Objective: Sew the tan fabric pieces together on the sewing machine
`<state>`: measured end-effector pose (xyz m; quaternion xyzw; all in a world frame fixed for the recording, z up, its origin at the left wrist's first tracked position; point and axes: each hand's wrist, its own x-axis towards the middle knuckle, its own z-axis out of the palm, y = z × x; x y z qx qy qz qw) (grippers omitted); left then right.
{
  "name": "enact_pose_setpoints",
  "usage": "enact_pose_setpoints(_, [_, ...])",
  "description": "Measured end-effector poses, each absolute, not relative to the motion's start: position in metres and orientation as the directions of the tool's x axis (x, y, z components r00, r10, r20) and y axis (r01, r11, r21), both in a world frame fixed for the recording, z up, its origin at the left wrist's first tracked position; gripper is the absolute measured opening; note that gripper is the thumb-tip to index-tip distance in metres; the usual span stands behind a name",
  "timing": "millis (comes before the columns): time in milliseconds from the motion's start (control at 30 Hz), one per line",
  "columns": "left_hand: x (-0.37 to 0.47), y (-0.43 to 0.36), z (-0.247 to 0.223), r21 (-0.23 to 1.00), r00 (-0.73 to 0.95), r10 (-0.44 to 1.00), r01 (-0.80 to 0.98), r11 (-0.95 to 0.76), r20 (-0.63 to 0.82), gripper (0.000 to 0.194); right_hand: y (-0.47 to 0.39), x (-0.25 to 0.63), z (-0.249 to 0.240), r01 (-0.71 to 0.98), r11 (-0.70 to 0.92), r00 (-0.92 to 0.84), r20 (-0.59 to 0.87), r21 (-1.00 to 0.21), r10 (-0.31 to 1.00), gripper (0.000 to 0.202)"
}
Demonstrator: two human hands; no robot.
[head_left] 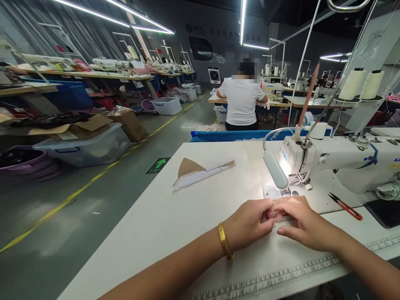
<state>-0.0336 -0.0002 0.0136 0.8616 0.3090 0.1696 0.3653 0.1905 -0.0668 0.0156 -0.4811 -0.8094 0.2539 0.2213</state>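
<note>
My left hand, with a gold bangle on its wrist, is closed in a pinch just in front of the sewing machine's needle area. What its fingertips hold is too small and hidden to name. Beside it, my right hand rests with curved fingers against the left fingertips, its thumb apart from them. A thin pale strip shows at the fingers, close to the needle plate. Behind them stands the white sewing machine, its lamp lighting the spot.
Folded white-and-brown paper pieces lie left on the white table. Red-handled thread snips and a black phone lie right. A ruler tape lines the front edge. A person in white sits ahead.
</note>
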Motion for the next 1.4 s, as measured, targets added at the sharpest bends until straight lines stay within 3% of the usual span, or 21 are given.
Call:
enact_pose_setpoints(100, [-0.037,0.006,0.006,0.791,0.698,0.712,0.395,-0.467,0.072,0.003,-0.052,0.191,0.005,0.610,0.260,-0.347,0.043,-0.749,0.937,0.006])
enact_pose_setpoints(200, [-0.042,0.011,0.000,0.776,0.679,0.733,0.434,-0.459,0.054,0.014,-0.047,0.202,-0.002,0.534,0.157,-0.251,0.021,-0.831,0.968,0.016])
enact_pose_setpoints(367, [-0.041,0.015,-0.001,0.736,0.651,0.755,0.473,-0.485,0.080,0.025,-0.046,0.213,-0.013,0.522,0.070,-0.107,0.016,-0.850,0.994,0.031])
enact_pose_setpoints(733, [-0.039,0.015,-0.004,0.739,0.607,0.775,0.440,-0.511,0.175,0.027,-0.045,0.212,-0.025,0.506,-0.005,0.090,0.047,-0.862,0.995,0.032])
enact_pose_setpoints(867, [-0.035,0.016,-0.011,0.562,0.630,0.730,0.514,-0.648,0.265,0.031,-0.052,0.206,-0.016,0.486,0.044,0.050,0.077,-0.873,0.996,0.034])
enact_pose_setpoints(967, [-0.034,0.011,-0.009,0.433,0.633,0.707,0.567,-0.701,0.316,0.031,-0.063,0.205,-0.006,0.369,0.162,-0.287,0.054,-0.915,0.956,0.036])
enact_pose_setpoints(1033, [-0.034,0.004,0.001,0.511,0.652,0.697,0.508,-0.693,0.298,0.027,-0.069,0.207,0.000,0.264,0.167,-0.448,0.032,-0.950,0.893,0.037])
enact_pose_setpoints(1100, [-0.034,-0.008,0.016,0.679,0.695,0.669,0.359,-0.640,0.263,0.023,-0.073,0.208,0.004,0.230,0.131,-0.397,0.030,-0.964,0.917,0.040])
enact_pose_setpoints(1167, [-0.032,-0.025,0.034,0.830,0.769,0.606,0.194,-0.523,0.202,0.020,-0.076,0.208,0.008,0.217,0.128,-0.314,0.055,-0.968,0.948,0.056])
enact_pose_setpoints(1233, [-0.029,-0.041,0.048,0.942,0.837,0.542,0.117,-0.314,0.077,0.013,-0.079,0.207,0.012,0.145,0.112,-0.411,0.043,-0.983,0.911,0.075])
enact_pose_setpoints(1333, [-0.025,-0.051,0.061,0.996,0.882,0.465,0.089,0.006,-0.081,0.026,-0.085,0.206,0.015,-0.049,-0.109,-0.609,-0.057,-0.993,0.791,0.073])
enact_pose_setpoints(1400, [-0.023,-0.041,0.062,0.992,0.886,0.447,0.090,0.094,-0.122,0.027,-0.086,0.209,0.016,-0.139,-0.269,-0.625,-0.126,-0.953,0.770,0.061])
